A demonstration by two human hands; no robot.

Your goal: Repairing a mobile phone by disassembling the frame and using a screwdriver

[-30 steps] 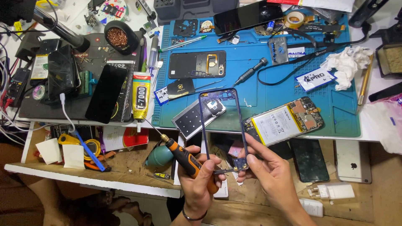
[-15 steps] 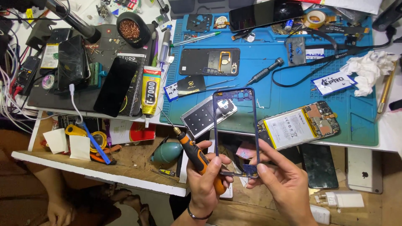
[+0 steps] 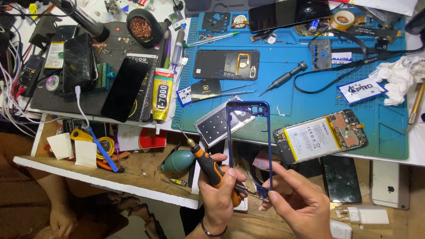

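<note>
Pinched between both hands at its near end, a blue phone frame (image 3: 248,146) is held upright-ish over the table edge. An orange-handled screwdriver (image 3: 211,167) is also gripped in the left hand (image 3: 221,194); the frame's bottom corner is nipped by the right hand (image 3: 296,201). Just right, an opened phone (image 3: 319,137) is laid on the blue mat (image 3: 301,95); farther left, a glue tube (image 3: 162,94).

Single head view, looking steeply down, close over workbench (image 3: 133,175).
</note>
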